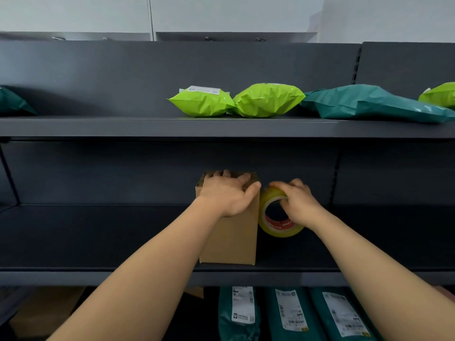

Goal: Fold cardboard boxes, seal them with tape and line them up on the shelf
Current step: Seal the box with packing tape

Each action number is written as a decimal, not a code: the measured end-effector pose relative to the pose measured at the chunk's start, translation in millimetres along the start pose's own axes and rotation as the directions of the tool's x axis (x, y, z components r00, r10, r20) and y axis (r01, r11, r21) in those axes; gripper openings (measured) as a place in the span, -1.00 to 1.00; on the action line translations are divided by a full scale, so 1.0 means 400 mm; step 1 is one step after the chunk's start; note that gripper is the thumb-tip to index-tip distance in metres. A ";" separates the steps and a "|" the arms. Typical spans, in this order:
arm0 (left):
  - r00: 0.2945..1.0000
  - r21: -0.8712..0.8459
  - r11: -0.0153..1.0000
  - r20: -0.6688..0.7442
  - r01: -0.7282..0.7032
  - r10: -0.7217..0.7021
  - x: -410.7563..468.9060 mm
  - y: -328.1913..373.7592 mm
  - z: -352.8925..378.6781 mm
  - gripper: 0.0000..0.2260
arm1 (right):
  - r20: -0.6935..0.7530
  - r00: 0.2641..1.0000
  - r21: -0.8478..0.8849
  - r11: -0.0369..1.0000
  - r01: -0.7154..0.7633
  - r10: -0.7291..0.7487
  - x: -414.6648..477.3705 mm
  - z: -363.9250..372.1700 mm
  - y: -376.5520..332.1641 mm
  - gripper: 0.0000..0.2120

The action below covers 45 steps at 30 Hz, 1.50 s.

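- Left hand (227, 193): clasps the top of the box (231, 239), centre frame.
- Right hand (299, 200): grasps tape (275, 231) (yellowish roll, on edge), just right of box.
- Box: upright on shelf (98, 242).
- Parcels (204, 102): above, upper frame.

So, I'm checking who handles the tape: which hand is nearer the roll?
Right. The right hand grips the tape roll at its top; the left hand holds the top of the box beside it.
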State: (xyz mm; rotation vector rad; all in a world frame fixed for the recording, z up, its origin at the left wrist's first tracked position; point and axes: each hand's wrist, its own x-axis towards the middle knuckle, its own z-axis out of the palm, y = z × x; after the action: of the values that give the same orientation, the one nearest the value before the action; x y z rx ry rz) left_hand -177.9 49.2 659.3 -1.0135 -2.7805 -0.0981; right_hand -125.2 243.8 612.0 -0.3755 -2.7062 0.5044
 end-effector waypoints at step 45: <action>0.972 -0.972 0.138 -0.207 -0.192 -0.107 -0.029 -0.127 0.125 -0.34 | -0.248 0.964 0.219 0.963 0.155 -0.099 0.048 -0.115 0.083 -0.54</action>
State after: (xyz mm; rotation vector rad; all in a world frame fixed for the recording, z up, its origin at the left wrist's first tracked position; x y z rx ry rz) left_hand -209.1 8.9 607.9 -1.0904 -2.1266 -2.1873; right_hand -118.0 293.2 644.9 -0.1805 -2.3892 0.6894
